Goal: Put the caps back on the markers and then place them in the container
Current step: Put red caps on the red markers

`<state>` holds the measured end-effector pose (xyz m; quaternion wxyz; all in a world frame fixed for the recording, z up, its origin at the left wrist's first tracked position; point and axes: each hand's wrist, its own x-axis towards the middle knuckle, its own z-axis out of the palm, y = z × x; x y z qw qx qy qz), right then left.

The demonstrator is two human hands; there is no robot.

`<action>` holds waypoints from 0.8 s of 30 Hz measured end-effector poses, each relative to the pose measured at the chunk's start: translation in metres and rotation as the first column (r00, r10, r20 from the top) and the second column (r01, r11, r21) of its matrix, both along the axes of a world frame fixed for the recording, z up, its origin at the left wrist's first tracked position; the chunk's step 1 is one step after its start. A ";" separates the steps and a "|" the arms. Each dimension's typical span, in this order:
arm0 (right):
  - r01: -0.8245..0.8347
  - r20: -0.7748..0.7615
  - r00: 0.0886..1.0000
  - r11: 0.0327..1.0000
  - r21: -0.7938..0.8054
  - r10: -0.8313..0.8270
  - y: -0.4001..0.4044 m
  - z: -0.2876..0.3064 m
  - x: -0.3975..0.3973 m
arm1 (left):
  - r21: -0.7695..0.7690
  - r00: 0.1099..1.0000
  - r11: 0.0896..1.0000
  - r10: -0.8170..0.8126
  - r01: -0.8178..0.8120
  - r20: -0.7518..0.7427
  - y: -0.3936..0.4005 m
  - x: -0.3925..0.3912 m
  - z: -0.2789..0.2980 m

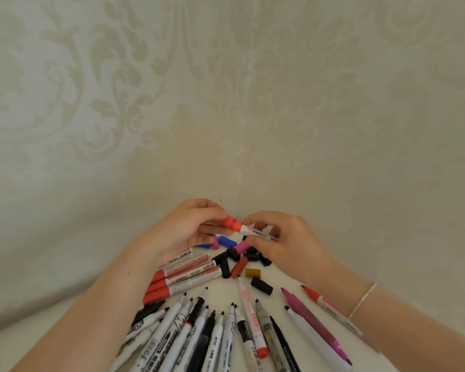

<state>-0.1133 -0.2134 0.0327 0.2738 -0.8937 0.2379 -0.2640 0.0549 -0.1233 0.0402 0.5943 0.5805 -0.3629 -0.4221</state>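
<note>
My left hand (188, 232) pinches a red cap (231, 223); my right hand (277, 237) grips the white barrel of the red marker (255, 232). Cap and barrel meet, held above the white table (285, 275). The barrel carries printed lettering. Beneath my hands lie loose caps: black (261, 285), blue (226, 241), pink (240, 247), dark red (239, 267), olive (253, 272). Four capped red markers (183, 277) lie under my left wrist. Uncapped markers (220, 336) fan out nearer me. A bracelet (362, 300) circles my right wrist.

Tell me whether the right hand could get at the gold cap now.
Probably not yet: the right hand grips the red marker. The gold cap lies uncovered just below it, so once freed, yes.
</note>
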 end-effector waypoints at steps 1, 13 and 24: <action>0.014 0.004 1.000 1.000 0.000 -0.014 -0.001 -0.001 0.000 | -0.002 1.000 1.000 0.000 0.000 -0.007 0.000 0.000 0.000; 0.008 0.019 1.000 1.000 -0.014 -0.008 0.000 -0.005 -0.003 | 0.088 0.977 0.975 -0.208 0.203 0.053 0.008 0.005 0.001; 0.066 0.035 0.997 0.995 -0.078 -0.063 0.013 0.004 0.008 | -0.004 0.995 1.000 -0.016 0.017 0.094 -0.006 -0.024 -0.009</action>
